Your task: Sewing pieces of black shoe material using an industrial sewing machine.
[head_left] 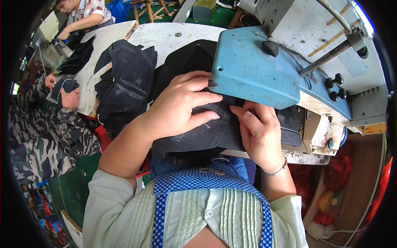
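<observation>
Black sheet pieces (190,138), pale scuffs on their surface, lie in front of me, partly under the head of a blue machine (252,68). My left hand (182,103) rests on the upper piece with fingers stretched out and apart, the fingertips close to the machine's lower left corner. My right hand (260,128) is at the right side of the same piece, just below the blue housing. Its fingers are curled, and thumb and finger seem to pinch the piece's edge. The housing hides the machine's working point.
A stack of dark cut pieces (128,82) lies left on the white table (165,35). Farther left, a person in a camouflage sleeve (62,132) handles a dark piece; another person (89,18) works at the far left. An open wooden compartment (364,177) holds red bags at right.
</observation>
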The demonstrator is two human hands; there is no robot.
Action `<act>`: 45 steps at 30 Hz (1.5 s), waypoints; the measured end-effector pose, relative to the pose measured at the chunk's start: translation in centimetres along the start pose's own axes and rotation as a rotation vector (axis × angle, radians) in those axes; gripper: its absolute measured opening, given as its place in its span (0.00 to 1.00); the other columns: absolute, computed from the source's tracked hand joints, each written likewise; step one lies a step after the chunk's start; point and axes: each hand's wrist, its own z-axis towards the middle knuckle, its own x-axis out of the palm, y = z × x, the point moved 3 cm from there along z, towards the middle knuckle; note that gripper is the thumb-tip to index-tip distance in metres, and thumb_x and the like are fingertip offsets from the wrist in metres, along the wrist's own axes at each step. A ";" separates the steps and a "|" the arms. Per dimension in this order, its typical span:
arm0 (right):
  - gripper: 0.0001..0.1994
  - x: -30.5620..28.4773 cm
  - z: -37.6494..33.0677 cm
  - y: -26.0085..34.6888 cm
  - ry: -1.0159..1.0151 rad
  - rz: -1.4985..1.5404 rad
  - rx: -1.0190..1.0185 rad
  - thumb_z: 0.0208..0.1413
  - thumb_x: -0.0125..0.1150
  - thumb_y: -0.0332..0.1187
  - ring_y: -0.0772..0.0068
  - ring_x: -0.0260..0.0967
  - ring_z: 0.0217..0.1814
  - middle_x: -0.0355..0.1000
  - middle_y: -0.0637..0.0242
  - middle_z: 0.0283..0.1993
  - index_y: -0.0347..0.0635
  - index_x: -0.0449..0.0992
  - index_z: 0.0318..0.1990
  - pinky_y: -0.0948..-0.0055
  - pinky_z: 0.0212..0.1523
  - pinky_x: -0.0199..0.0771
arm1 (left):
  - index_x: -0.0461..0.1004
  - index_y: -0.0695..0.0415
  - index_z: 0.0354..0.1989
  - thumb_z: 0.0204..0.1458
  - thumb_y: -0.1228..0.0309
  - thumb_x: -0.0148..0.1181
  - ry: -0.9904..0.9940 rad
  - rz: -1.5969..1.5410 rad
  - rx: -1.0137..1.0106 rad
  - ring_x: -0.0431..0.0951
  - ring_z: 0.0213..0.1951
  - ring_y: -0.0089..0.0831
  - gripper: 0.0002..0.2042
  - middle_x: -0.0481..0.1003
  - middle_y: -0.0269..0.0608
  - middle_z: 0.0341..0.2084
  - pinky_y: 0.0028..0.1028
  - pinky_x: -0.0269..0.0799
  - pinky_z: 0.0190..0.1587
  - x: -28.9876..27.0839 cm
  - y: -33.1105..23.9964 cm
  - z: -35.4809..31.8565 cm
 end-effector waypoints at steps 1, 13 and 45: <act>0.10 0.0 0.0 0.0 0.002 0.001 0.004 0.47 0.66 0.21 0.57 0.70 0.37 0.70 0.61 0.36 0.37 0.81 0.39 0.62 0.38 0.72 | 0.83 0.55 0.42 0.46 0.64 0.72 -0.021 -0.017 -0.012 0.72 0.58 0.46 0.15 0.77 0.43 0.46 0.42 0.66 0.59 0.2 -0.1 -0.1; 0.11 0.0 -0.1 0.1 -0.018 -0.012 0.002 0.47 0.65 0.19 0.56 0.70 0.38 0.71 0.61 0.37 0.37 0.81 0.40 0.62 0.38 0.72 | 0.82 0.57 0.39 0.44 0.70 0.72 -0.079 0.080 0.058 0.75 0.50 0.47 0.12 0.77 0.44 0.45 0.41 0.71 0.54 0.5 -1.3 0.4; 0.23 0.5 0.1 0.3 0.063 -0.049 0.026 0.41 0.59 0.17 0.51 0.71 0.45 0.72 0.55 0.45 0.35 0.80 0.49 0.58 0.48 0.73 | 0.79 0.55 0.47 0.42 0.63 0.76 -0.082 0.179 0.066 0.73 0.53 0.53 0.23 0.75 0.47 0.51 0.45 0.69 0.58 0.9 1.6 1.7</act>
